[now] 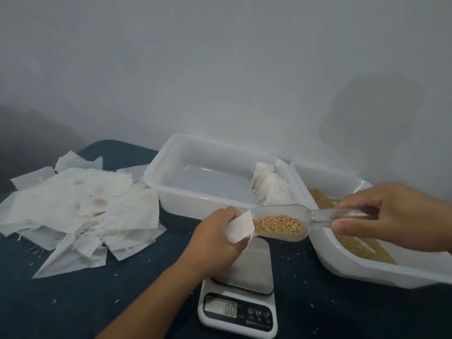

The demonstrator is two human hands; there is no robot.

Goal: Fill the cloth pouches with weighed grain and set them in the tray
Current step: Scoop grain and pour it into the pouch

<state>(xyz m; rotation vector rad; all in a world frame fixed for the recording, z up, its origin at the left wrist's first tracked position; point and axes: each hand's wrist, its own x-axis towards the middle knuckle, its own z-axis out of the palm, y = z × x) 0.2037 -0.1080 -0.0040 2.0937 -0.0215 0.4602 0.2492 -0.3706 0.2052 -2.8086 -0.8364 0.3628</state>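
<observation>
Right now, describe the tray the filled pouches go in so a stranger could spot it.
On the dark table, two white trays sit against the wall. It is the left one, beside the heap of empty pouches. It holds a row of filled pouches; the right one holds loose grain.

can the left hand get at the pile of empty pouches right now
Probably not as it stands: the left hand is gripping a pouch at the scoop. The pile itself lies uncovered to its left.

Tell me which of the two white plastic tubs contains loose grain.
The right tub, nearest the right hand, holds loose grain. The other tub holds only filled pouches at its right end.
</observation>
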